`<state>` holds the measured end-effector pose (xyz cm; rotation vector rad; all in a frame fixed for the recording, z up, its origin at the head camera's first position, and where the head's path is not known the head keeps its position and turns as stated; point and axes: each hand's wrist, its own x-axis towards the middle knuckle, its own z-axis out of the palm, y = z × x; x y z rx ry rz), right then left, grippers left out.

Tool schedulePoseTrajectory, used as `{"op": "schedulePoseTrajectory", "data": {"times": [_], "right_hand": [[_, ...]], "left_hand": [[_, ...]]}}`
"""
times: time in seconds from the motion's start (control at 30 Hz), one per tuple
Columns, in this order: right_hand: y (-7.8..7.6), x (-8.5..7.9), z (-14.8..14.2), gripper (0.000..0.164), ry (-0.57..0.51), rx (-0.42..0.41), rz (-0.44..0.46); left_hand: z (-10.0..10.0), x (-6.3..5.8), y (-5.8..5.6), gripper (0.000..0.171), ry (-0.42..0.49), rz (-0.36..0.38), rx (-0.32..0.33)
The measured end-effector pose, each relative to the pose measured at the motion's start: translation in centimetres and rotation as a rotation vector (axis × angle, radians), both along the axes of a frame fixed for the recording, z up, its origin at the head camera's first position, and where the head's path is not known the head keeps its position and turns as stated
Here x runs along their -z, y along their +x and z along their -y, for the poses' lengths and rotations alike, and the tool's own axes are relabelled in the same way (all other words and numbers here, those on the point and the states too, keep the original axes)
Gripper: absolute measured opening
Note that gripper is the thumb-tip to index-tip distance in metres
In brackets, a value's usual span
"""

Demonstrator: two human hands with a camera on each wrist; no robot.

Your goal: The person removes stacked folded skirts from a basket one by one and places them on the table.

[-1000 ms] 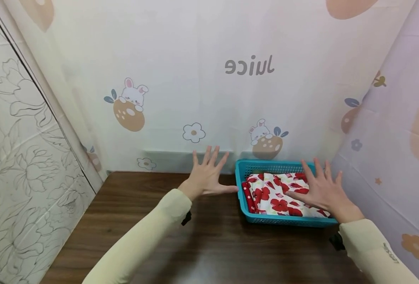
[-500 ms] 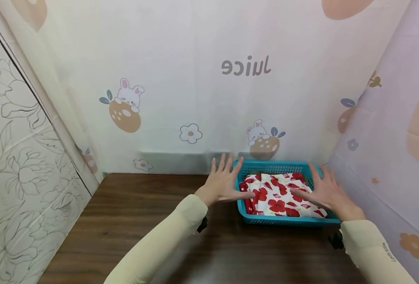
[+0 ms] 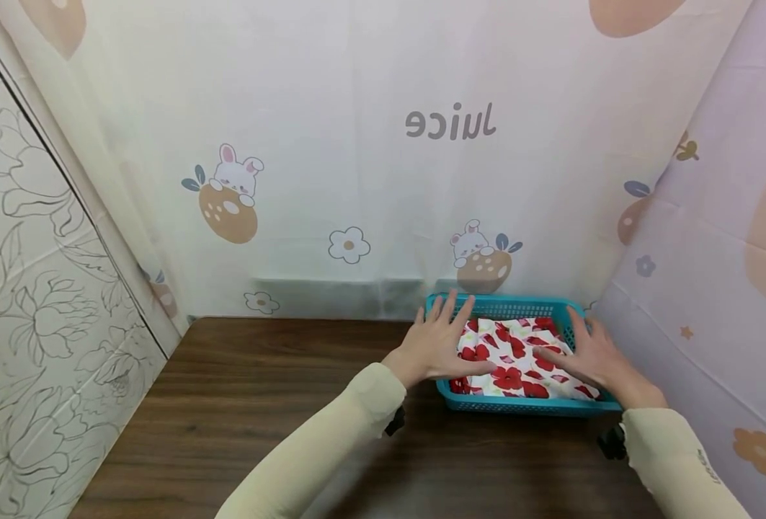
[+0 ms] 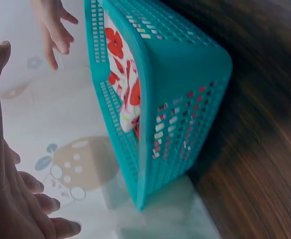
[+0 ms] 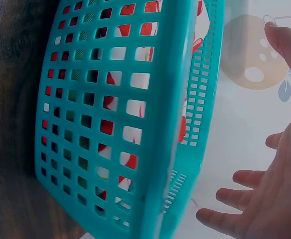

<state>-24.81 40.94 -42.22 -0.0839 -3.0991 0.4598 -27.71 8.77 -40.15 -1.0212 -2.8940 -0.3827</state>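
A teal plastic basket (image 3: 525, 407) with perforated walls stands at the back right of the table. Inside lies folded white cloth with red flowers (image 3: 509, 360). Over the basket's left side, my left hand (image 3: 436, 347) is spread with its thumb stretched across the cloth in the head view. My right hand (image 3: 599, 360) is over the right side, fingers apart and holding nothing. Both wrist views show the hands above the rim, apart from the basket: the left hand (image 4: 16, 189) with fingers extended, the right hand (image 5: 270, 194) likewise.
The dark wood table (image 3: 279, 382) stretches left and in front of the basket. A printed curtain (image 3: 357, 180) hangs right behind the table's back edge. Another hanging cloth (image 3: 713, 288) closes off the right side, near the right hand; a floral panel (image 3: 45, 310) stands at the left.
My left hand has moved right, from beside the basket to over its left part. The right hand has shifted only slightly. The basket and cloth have stayed in place.
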Motion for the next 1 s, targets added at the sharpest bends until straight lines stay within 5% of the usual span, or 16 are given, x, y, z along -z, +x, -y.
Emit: {"op": "schedulePoseTrajectory", "data": {"times": [0.47, 1.0], "right_hand": [[0.6, 2.4, -1.6, 0.122, -0.116, 0.018, 0.066], [-0.1, 2.6, -1.9, 0.116, -0.177, 0.033, 0.140]], "left_hand": [[-3.0, 1.2, 1.1, 0.112, 0.018, 0.037, -0.022], [-5.5, 3.7, 0.9, 0.106, 0.323, 0.396, -0.128]]}}
